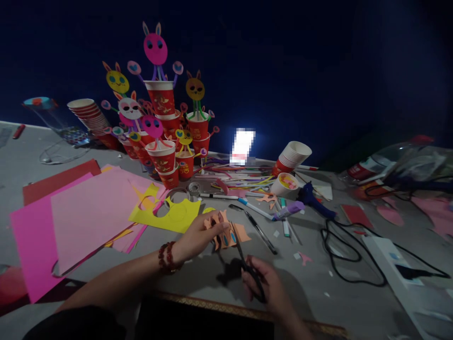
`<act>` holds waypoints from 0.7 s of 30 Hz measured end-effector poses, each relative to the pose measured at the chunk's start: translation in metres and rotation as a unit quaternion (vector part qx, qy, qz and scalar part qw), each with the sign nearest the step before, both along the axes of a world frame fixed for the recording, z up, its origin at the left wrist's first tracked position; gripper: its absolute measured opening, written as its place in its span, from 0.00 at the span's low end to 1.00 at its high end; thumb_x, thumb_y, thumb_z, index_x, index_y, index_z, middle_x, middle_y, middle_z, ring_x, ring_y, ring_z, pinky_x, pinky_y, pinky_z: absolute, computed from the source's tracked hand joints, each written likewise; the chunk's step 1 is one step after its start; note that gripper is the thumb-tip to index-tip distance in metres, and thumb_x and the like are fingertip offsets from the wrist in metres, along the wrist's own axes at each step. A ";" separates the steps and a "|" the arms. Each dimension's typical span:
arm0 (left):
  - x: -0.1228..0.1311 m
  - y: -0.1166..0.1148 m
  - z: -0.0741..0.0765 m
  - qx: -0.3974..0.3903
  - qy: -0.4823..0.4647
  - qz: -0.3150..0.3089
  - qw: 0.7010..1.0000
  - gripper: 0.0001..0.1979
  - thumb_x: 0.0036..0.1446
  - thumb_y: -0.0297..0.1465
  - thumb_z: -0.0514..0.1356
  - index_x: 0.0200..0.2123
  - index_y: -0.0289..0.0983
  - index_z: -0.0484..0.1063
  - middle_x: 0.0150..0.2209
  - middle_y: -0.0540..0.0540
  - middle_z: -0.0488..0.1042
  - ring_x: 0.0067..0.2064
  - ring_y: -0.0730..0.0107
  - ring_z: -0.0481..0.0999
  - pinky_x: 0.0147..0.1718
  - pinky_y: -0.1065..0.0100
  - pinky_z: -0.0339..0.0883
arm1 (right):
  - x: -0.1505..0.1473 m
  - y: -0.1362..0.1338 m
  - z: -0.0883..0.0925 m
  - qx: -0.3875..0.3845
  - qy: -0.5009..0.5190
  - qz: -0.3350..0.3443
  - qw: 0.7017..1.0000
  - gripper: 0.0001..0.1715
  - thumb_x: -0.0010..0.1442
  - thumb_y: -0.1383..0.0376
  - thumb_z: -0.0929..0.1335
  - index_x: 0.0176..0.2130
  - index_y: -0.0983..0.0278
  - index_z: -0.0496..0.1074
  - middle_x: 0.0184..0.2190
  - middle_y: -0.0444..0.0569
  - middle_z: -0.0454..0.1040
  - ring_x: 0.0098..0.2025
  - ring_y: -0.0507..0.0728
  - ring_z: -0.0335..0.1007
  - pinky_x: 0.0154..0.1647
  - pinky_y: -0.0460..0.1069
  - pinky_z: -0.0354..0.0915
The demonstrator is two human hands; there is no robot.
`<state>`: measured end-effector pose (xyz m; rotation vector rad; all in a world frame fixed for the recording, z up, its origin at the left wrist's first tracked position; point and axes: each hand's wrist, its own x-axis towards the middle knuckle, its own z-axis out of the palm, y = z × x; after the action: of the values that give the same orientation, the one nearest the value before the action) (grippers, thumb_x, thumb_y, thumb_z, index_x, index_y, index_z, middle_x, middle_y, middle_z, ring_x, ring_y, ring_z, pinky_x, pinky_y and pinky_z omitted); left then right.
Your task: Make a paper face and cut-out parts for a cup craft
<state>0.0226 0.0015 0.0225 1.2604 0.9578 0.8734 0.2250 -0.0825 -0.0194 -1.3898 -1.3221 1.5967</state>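
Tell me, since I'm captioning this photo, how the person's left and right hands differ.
The left hand pinches orange paper; the right hand grips scissors. The left hand has a dark red beaded bracelet at its wrist; the right hand shows none. Both are ungloved.

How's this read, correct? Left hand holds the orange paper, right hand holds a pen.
The tool is wrong: the head view shows black scissors in the right hand. The left hand does hold the orange paper.
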 end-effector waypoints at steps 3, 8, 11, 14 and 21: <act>0.000 0.000 0.001 0.005 0.000 -0.001 1.000 0.19 0.57 0.44 0.61 0.24 0.37 0.62 0.25 0.54 0.61 0.27 0.74 0.61 0.28 0.73 0.56 | 0.001 0.001 0.000 -0.021 -0.002 0.008 1.000 0.28 0.51 0.44 0.72 0.23 0.61 0.60 0.14 0.36 0.61 0.17 0.48 0.54 0.18 0.43 0.54; 0.001 0.001 0.003 -0.003 0.001 0.001 1.000 0.19 0.56 0.44 0.62 0.23 0.37 0.62 0.25 0.54 0.60 0.27 0.74 0.60 0.28 0.72 0.56 | 0.003 0.001 0.001 -0.026 -0.002 0.017 1.000 0.27 0.51 0.46 0.73 0.23 0.61 0.61 0.14 0.36 0.61 0.16 0.48 0.55 0.18 0.43 0.54; 0.001 0.001 0.003 0.001 0.004 -0.001 1.000 0.19 0.56 0.44 0.61 0.23 0.37 0.62 0.25 0.53 0.61 0.28 0.73 0.61 0.29 0.72 0.56 | 0.003 0.000 0.001 -0.024 -0.004 0.007 1.000 0.27 0.51 0.47 0.73 0.22 0.61 0.61 0.14 0.36 0.60 0.16 0.48 0.55 0.18 0.43 0.53; 0.001 0.000 0.002 0.005 0.008 -0.007 1.000 0.18 0.58 0.43 0.60 0.25 0.37 0.62 0.26 0.53 0.61 0.29 0.73 0.61 0.30 0.72 0.56 | 0.003 -0.001 -0.001 -0.020 -0.006 0.003 1.000 0.26 0.52 0.47 0.72 0.22 0.61 0.61 0.14 0.36 0.60 0.16 0.48 0.55 0.18 0.43 0.52; 0.001 0.000 0.001 0.006 0.002 -0.010 1.000 0.18 0.58 0.43 0.61 0.25 0.36 0.64 0.25 0.53 0.62 0.28 0.73 0.61 0.30 0.72 0.57 | 0.006 0.000 -0.002 -0.023 -0.020 0.026 0.999 0.27 0.52 0.45 0.71 0.22 0.60 0.60 0.14 0.36 0.60 0.15 0.48 0.55 0.18 0.44 0.53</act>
<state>0.0238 0.0019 0.0232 1.2805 0.9439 0.8618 0.2308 -0.0826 -0.0217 -1.4337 -1.3628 1.6505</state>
